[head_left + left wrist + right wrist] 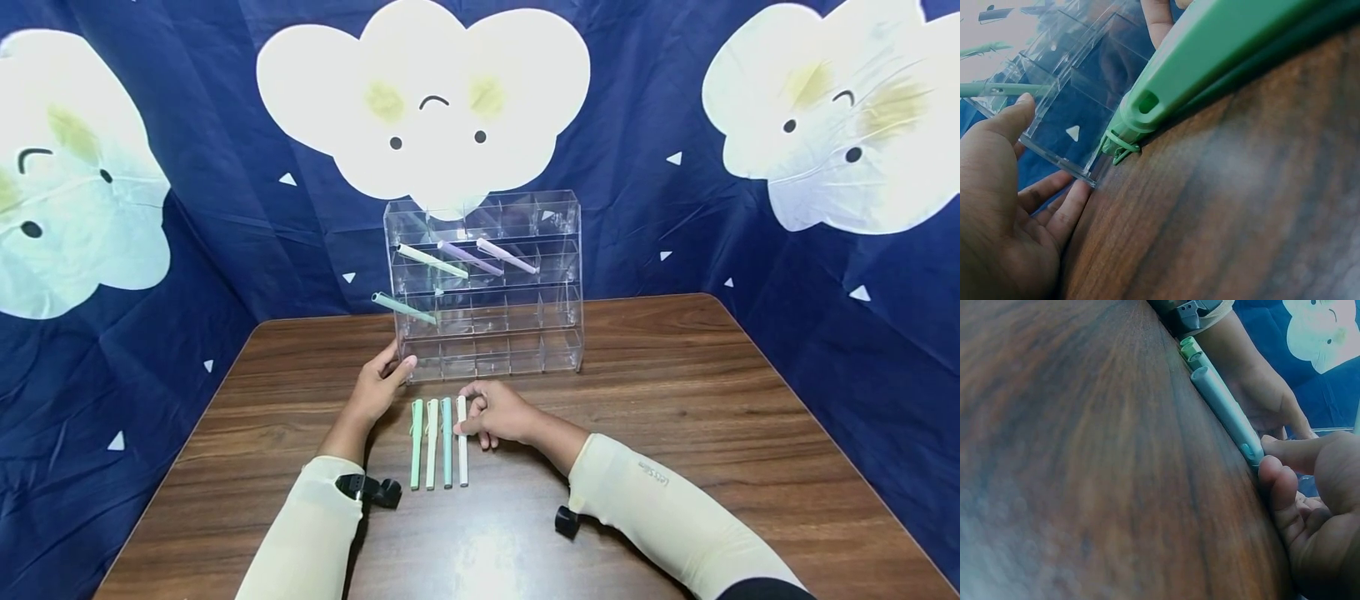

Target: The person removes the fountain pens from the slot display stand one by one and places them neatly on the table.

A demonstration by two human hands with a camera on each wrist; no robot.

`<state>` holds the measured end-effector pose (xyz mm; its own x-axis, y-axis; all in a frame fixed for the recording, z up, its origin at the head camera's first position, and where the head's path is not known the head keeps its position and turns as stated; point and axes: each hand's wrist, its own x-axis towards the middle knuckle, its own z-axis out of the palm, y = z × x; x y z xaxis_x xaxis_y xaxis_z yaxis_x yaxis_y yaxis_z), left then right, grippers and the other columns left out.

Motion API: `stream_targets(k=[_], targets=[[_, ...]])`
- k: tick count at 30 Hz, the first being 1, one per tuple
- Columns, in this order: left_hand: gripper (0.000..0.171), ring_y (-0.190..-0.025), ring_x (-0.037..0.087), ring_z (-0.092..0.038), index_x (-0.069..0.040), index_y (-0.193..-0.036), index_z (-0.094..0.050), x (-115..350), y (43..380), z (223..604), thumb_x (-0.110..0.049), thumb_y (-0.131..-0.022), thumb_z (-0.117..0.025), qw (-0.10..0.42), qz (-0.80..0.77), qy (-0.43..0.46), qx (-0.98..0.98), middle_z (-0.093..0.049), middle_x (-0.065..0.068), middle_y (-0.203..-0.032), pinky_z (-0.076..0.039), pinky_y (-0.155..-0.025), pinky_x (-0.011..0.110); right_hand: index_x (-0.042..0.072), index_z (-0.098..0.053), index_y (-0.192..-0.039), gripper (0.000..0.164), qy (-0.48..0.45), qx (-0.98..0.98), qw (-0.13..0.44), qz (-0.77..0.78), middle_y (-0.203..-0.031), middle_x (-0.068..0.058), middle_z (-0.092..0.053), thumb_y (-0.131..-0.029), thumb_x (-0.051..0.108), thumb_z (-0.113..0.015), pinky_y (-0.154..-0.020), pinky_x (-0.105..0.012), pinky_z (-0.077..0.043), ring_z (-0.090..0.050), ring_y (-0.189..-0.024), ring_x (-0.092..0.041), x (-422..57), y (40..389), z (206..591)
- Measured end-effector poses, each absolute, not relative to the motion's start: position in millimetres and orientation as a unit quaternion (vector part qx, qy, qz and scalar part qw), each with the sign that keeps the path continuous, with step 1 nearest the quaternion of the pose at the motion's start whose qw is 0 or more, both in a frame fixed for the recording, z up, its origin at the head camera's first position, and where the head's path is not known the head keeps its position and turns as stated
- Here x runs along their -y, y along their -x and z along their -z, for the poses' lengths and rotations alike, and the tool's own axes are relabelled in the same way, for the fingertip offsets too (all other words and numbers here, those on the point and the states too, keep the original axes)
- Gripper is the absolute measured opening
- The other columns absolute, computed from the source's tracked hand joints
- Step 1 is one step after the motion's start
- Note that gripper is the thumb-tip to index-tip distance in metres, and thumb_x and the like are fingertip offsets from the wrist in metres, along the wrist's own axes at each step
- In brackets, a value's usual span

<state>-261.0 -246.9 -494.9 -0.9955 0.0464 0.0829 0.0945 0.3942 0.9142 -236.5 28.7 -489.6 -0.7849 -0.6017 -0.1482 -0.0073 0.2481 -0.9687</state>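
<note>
A clear tiered rack (487, 342) stands at the back of the table. My left hand (378, 385) holds its lower left corner, thumb at the front and fingers round the side; the left wrist view shows the thumb (1019, 115) against the clear wall. My right hand (501, 412) pinches the upper part of a white pen (462, 458) lying on the table. Left of it, in a row, lie a teal pen (447, 450), a pale yellow-green pen (431, 450) and a green pen (416, 450). In the right wrist view, thumb and fingertips meet at a pen's end.
In the rack's upper tier lean a pale green pen (431, 261), a purple pen (470, 258) and a lilac pen (506, 255). A teal-green pen (403, 308) leans a tier lower, jutting out left. Blue cloth (637, 250) with clouds hangs behind the wooden table (675, 392).
</note>
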Motion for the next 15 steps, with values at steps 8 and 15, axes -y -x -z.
stream_targets(k=[8, 15], targets=[[0.07, -0.149, 0.041, -0.056, -0.029, -0.174, -0.031, 248.3, 260.4, 496.8, -0.04, -0.113, -0.063, 0.018, 0.552, 0.042, 0.833, -0.05, 0.02, -0.168, -0.052, -0.115, 0.053, -0.007, -0.049, -0.152, 0.071, 0.2, -0.751, 0.257, 0.575, -0.076, -0.001, -0.065, -0.093, 0.007, -0.085, -0.045, -0.023, -0.049, -0.059, -0.048, -0.011, -27.5, 232.8, 487.8], [0.07, -0.15, 0.043, -0.055, -0.026, -0.174, -0.029, 247.7, 260.7, 495.7, -0.04, -0.113, -0.062, 0.022, 0.548, 0.046, 0.835, -0.047, 0.021, -0.17, -0.05, -0.117, 0.055, -0.008, -0.048, -0.154, 0.072, 0.202, -0.753, 0.253, 0.572, -0.076, 0.0, -0.065, -0.093, 0.006, -0.085, -0.045, -0.024, -0.05, -0.059, -0.049, -0.011, -28.1, 233.2, 487.5]])
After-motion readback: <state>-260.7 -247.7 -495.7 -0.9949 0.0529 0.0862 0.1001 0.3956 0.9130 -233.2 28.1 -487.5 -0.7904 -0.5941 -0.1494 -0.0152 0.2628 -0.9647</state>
